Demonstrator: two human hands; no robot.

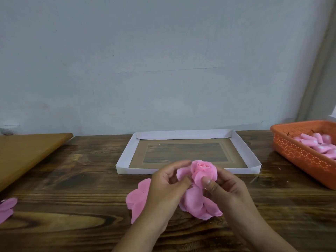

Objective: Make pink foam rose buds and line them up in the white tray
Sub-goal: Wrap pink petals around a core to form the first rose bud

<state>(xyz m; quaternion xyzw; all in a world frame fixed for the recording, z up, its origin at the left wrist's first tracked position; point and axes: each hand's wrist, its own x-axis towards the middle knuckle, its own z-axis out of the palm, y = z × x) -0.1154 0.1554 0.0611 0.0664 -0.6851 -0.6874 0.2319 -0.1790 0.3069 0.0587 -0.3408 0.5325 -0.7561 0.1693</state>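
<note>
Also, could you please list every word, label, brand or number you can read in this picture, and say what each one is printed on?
None: no readable text shows in this view.
The white cardboard tray, the orange perforated plastic basket, the pink foam rose bud held by both hands, the loose pink foam petals, the brown wooden board and the grey wall all bear no print.

I see a dark wooden table with a glossy varnished grain. The tray looks like matt white folded card. The petals are soft matt pink foam, and the basket is perforated orange plastic.
</note>
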